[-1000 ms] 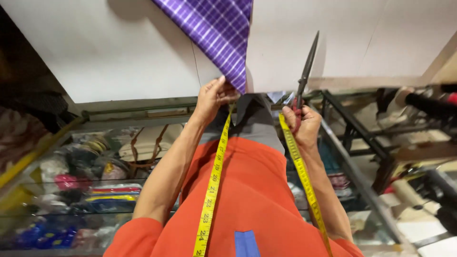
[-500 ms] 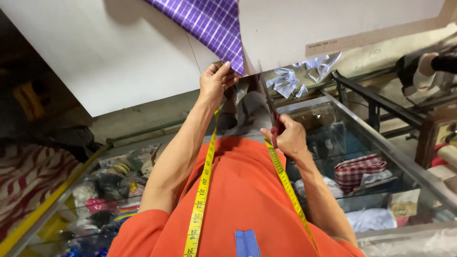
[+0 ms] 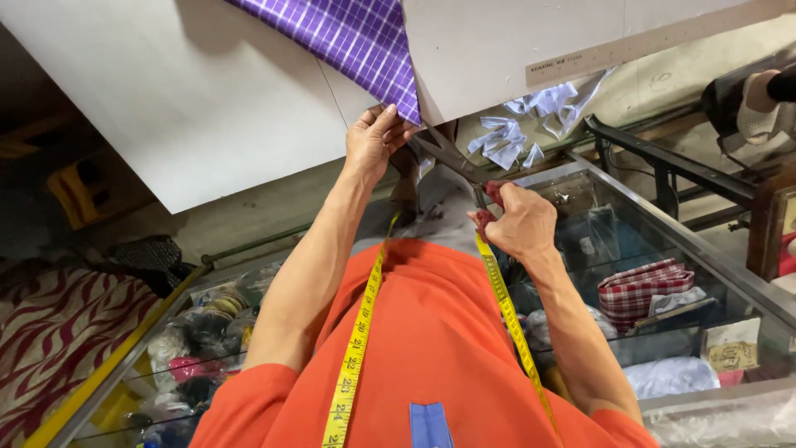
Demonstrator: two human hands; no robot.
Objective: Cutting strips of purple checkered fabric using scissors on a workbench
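A: What's closest to you?

B: Your orange shirt [image 3: 439, 332], with a yellow measuring tape [image 3: 356, 348] draped round your neck and hanging down both sides of your chest. A blue strip sits at the shirt's lower edge.

A: And your hands?

B: Your right hand [image 3: 518, 222] is closed round the red handles of a pair of scissors [image 3: 452, 158]. The dark blades point up and to your left, toward the cloth, and they look slightly parted, though you can't tell how far.

A: The left?

B: Your left hand [image 3: 373, 141] is farther out, arm stretched, fingers pinched on the lowest corner of the purple checked fabric [image 3: 348, 37]. The scissor tips are just beside that hand, right under the fabric's point.

A: Where does the fabric lie?

B: On the white worktop [image 3: 182, 108], spreading from its near edge, where you hold the tip, away toward the far side. A pale ruler [image 3: 630, 46] lies on the worktop to your right, well apart from the cloth.

A: Anything around?

B: A glass display case [image 3: 663, 274] stands below your right arm, holding a red checked folded cloth [image 3: 638, 290]. White fabric scraps [image 3: 522, 124] lie on the floor beyond it.
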